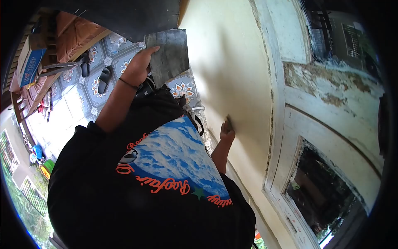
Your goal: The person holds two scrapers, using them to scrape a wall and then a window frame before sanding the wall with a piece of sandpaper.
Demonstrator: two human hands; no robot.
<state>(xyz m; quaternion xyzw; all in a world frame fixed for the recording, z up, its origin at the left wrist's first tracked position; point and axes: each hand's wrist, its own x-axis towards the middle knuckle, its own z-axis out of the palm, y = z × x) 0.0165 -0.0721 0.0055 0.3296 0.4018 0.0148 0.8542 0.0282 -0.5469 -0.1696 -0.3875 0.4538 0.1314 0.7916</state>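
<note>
My left hand (139, 66) is raised in front of me and grips the edge of a flat grey square board (170, 54), thumb on top; a dark band sits on that wrist. My right hand (226, 135) is pressed against the cream wall (232, 70) on my right. Its fingers are closed on a small tool (228, 121) whose tip touches the wall surface; I cannot make out what the tool is. My black shirt with a blue sky print (174, 157) fills the lower middle of the view.
Patterned floor tiles (182, 89) lie below, with dark sandals (103, 76) on them. A wooden bench with a cardboard box (31, 62) stands at the far left. On the right is a white window frame (290, 124) with peeling paint and a dark opening (319, 195).
</note>
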